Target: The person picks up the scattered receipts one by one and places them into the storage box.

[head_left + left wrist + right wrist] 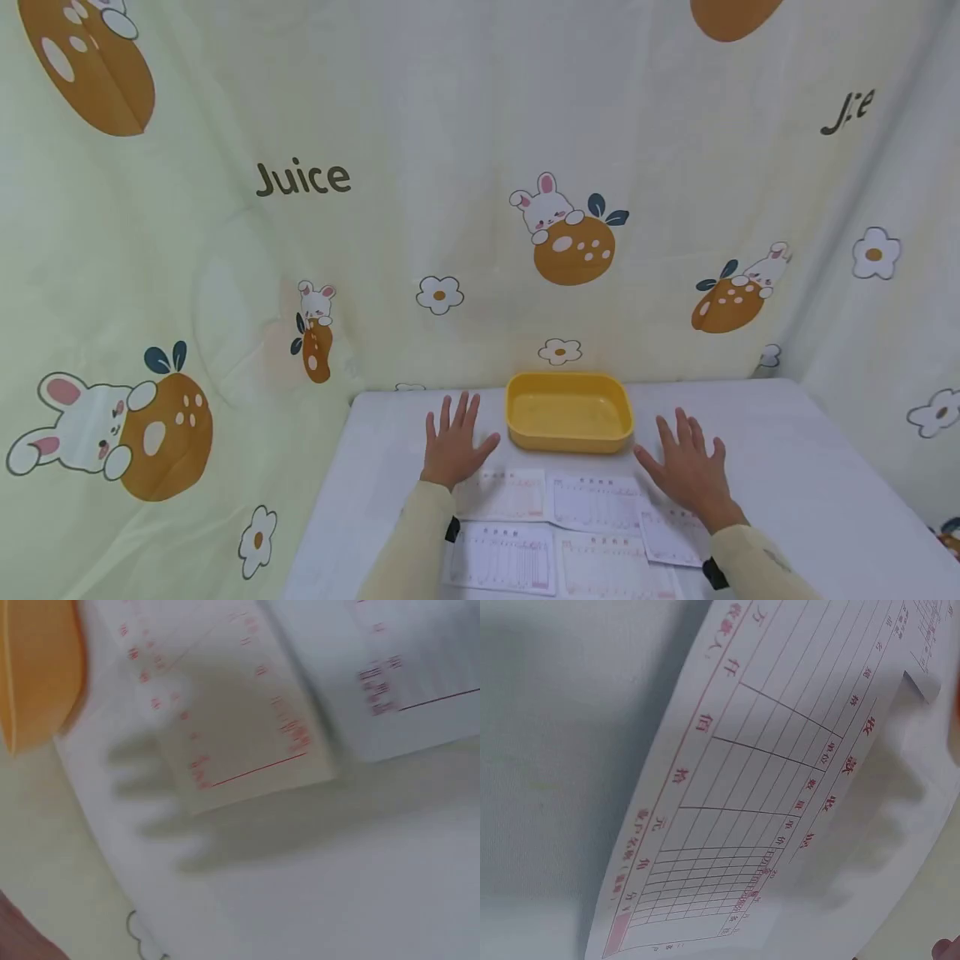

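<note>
Several printed paper slips, forms with ruled lines, lie on the white table; among them are a front left slip (pixel 501 560), a middle slip (pixel 596 502) and a right slip (pixel 675 533). Above their left side my left hand (pixel 453 450) hovers with fingers spread, holding nothing. Over the right side my right hand (pixel 690 473) is also spread and holds nothing. Between the hands, farther back, stands a yellow plastic tray (pixel 570 443). The left wrist view shows a slip with red print (pixel 255 742) and the hand's shadow. A ruled slip (pixel 727 772) fills much of the right wrist view.
The white table (pixel 787 467) reaches back to a cream curtain (pixel 450 208) printed with rabbits, oranges and flowers. Curtain cloth also hangs along the left and right sides. The tray sits close to the table's back edge.
</note>
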The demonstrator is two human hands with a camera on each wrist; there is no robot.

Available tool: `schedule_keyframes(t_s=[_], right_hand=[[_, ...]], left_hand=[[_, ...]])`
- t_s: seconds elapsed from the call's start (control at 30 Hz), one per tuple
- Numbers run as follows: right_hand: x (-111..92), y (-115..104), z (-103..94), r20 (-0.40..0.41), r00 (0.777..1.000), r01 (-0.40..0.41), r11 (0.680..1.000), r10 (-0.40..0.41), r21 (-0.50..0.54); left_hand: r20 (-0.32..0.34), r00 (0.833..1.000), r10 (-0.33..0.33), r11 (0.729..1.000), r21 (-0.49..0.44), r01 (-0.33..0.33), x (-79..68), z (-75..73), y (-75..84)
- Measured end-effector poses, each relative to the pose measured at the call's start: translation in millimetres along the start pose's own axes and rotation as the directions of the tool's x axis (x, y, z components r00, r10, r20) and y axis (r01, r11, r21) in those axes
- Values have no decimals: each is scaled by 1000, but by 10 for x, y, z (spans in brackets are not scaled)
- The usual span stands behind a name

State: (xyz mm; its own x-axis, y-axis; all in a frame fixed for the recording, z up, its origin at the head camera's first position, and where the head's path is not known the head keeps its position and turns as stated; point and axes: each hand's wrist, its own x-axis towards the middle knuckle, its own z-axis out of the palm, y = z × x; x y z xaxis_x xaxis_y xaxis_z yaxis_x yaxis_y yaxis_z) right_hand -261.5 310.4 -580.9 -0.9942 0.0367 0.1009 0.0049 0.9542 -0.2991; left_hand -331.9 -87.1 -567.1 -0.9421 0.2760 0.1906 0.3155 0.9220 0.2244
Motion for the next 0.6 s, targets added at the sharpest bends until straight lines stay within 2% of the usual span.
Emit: schedule_keyframes(t_s=[0.17,0.33,0.43,0.6], right_hand=[[-32,62,23,-22,1000,10,1000,-10,-6],[-162,158,94,-53,998,29,999,-31,-33],[-252,224,127,-72,997,33,998,-36,-46],[-360,295,143,-100,994,33,999,-37,-42]], left_hand=[[52,998,30,993,-113,-24,257,-170,35],[92,995,27,992,-126,-15,476,-269,89],[108,994,34,990,-143,-19,574,-262,122],[125,989,75,983,-176,-52,658,-139,158]])
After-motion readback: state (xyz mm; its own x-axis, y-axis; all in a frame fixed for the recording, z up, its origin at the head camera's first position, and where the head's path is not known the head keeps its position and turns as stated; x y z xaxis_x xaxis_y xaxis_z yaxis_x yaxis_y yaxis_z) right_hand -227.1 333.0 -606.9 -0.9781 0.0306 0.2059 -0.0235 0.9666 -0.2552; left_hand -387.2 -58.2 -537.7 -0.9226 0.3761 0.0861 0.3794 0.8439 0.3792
